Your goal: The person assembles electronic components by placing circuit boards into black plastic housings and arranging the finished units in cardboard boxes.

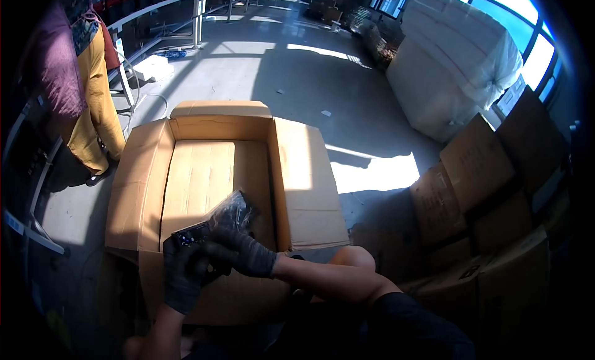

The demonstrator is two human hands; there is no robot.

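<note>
Both my hands wear dark grey gloves and meet over the near edge of an open cardboard box [310, 202]. Closed around a small dark part [191, 236], my left hand [182, 274] holds it by its near side; the part's exact kind is too dark to make out. A clear plastic bag [233, 212] sticks out from the part toward the box's inside. My right hand [249, 254] comes across from the right, its fingers curled at the bag and the part. Its fingertips are partly hidden in shadow.
Brown cartons [477, 165] are stacked at the right. A large white wrapped bundle [452, 62] stands by the windows. At the left a person in yellow trousers [96, 106] stands beside a metal-framed bench [195, 19], with a white block [153, 68] on the floor.
</note>
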